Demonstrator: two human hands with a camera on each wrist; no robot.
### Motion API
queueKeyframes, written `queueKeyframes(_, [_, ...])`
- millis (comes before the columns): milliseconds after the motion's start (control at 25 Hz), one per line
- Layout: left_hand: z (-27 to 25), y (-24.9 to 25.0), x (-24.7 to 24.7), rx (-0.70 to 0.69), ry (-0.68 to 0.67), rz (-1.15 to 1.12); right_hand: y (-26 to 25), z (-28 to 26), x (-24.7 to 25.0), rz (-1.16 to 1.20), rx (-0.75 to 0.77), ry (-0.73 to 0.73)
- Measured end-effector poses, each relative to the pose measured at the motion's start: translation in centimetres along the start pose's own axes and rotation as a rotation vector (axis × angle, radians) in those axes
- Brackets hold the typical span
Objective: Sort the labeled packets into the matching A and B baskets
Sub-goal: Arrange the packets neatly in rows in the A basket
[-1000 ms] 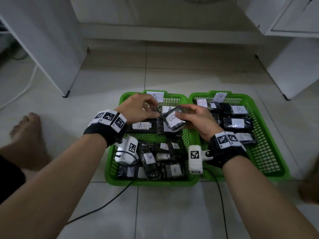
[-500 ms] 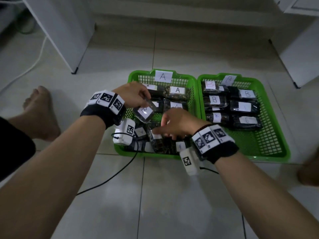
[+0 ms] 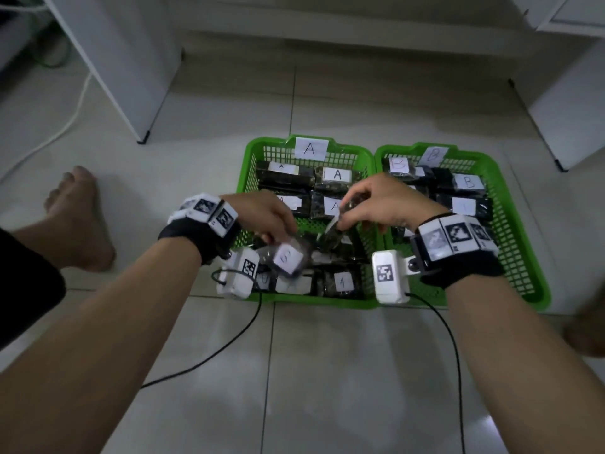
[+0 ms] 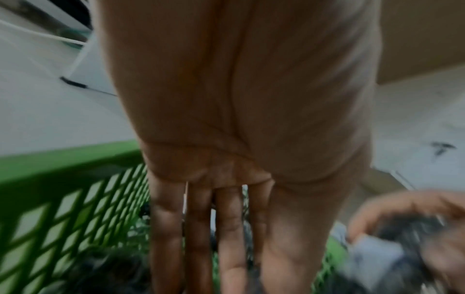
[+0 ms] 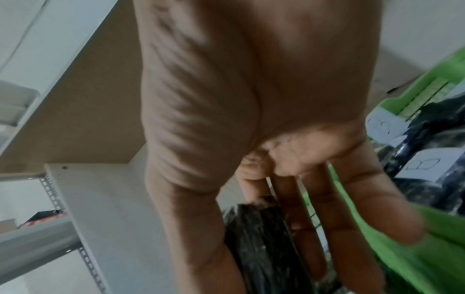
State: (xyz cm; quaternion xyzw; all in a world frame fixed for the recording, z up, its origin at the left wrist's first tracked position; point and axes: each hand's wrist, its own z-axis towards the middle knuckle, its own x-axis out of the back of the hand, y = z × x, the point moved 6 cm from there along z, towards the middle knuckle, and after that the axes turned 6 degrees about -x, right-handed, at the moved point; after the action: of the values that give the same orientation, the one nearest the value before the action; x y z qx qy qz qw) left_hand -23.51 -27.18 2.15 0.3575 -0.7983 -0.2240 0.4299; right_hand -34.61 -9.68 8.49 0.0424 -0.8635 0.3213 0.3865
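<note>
The left hand point(image 3: 268, 217) pinched a dark packet point(image 3: 288, 257) by its top edge, its white label, which looked like a B, turned up toward the head camera; it hung over the near left part of the A basket point(image 3: 252, 165), above the unsorted packets point(image 3: 340, 283) piled at that basket's near end. The right hand point(image 3: 386, 204) gripped a second dark packet point(image 3: 334, 234) between thumb and fingers over the middle of the A basket, close to the wall it shares with the B basket point(image 3: 510, 198); the label on that one could not be read in any view, and the right wrist view showed only dark, glossy wrapping under the fingers point(image 5: 309, 218). The step in hand was best judged as a paired pick. To do it well, each label ought to be turned up and read before release, and the left packet, if it was indeed a B, carried across the A basket's shared wall and laid flat beside the B-labelled packets point(image 3: 468, 181) at the far side. The two hands were near each other but not touching, each with its own packet.
</note>
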Motion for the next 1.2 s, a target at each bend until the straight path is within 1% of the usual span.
queueKeyframes(40, [0.4, 0.2, -0.9, -0.033, -0.031, 0.101, 0.5, 0.2, 0.7, 0.009, 0.002, 0.035])
queueKeyframes(120, [1.3, 0.0, -2.0, -0.060, -0.029, 0.267, 1.3, 0.5, 1.4, 0.041, 0.009, 0.088])
queueKeyframes(200, [1.6, -0.5, -1.8, -0.053, -0.017, 0.268, 1.8, 1.1, 1.4, 0.122, 0.016, 0.150])
queueKeyframes(240, [1.5, -0.6, -1.2, -0.044, 0.013, 0.235, 1.9, 1.4, 1.3, 0.162, 0.023, 0.185])
queueKeyframes(280, [1.3, -0.4, -0.3, -0.049, 0.078, 0.206, 2.0, 1.8, 1.1, 0.191, 0.029, 0.224])
queueKeyframes(320, [1.1, 0.0, 0.8, -0.073, 0.181, 0.193, 2.0, 2.1, 0.7, 0.208, 0.034, 0.259])
queueKeyframes(400, [0.6, 1.3, 2.9, -0.153, 0.414, 0.220, 1.9, 2.8, 0.1, 0.229, 0.055, 0.324])
queueKeyframes(440, [0.4, 1.9, 3.5, -0.198, 0.489, 0.230, 1.8, 3.0, -0.2, 0.238, 0.068, 0.350])
queueKeyframes(480, [0.2, 2.5, 3.9, -0.238, 0.529, 0.237, 1.6, 3.2, -0.4, 0.247, 0.080, 0.367])
queueKeyframes(560, [0.0, 3.2, 4.0, -0.308, 0.559, 0.284, 1.1, 3.6, -0.9, 0.245, 0.086, 0.353])
queueKeyframes(640, [0.1, 3.7, 3.8, -0.390, 0.539, 0.390, 0.6, 3.8, -1.5, 0.235, 0.096, 0.319])
queueKeyframes(680, [0.3, 3.7, 3.5, -0.397, 0.512, 0.440, 0.4, 3.9, -1.8, 0.240, 0.102, 0.306])
queueKeyframes(720, [0.5, 3.5, 3.5, -0.363, 0.485, 0.480, 0.2, 4.0, -2.2, 0.230, 0.103, 0.291])
queueKeyframes(760, [0.6, 3.0, 3.5, -0.302, 0.467, 0.514, 0.0, 4.2, -2.6, 0.187, 0.099, 0.268])
queueKeyframes(840, [0.7, 2.1, 4.0, -0.170, 0.475, 0.589, 0.0, 4.6, -3.8, -0.001, 0.058, 0.185])
queueKeyframes(920, [0.8, 1.4, 4.2, -0.077, 0.469, 0.659, 0.4, 5.1, -5.1, -0.208, 0.002, 0.072])
queueKeyframes(1040, [1.3, 0.9, 3.9, 0.009, 0.404, 0.722, 0.4, 5.7, -6.4, -0.432, -0.008, -0.022])
queueKeyframes(1120, [1.5, 0.6, 3.6, 0.068, 0.363, 0.759, 0.3, 6.2, -7.3, -0.525, -0.037, -0.079])
queueKeyframes(1200, [1.7, 0.7, 3.7, 0.092, 0.349, 0.838, 0.6, 6.8, -8.1, -0.593, -0.066, -0.125])
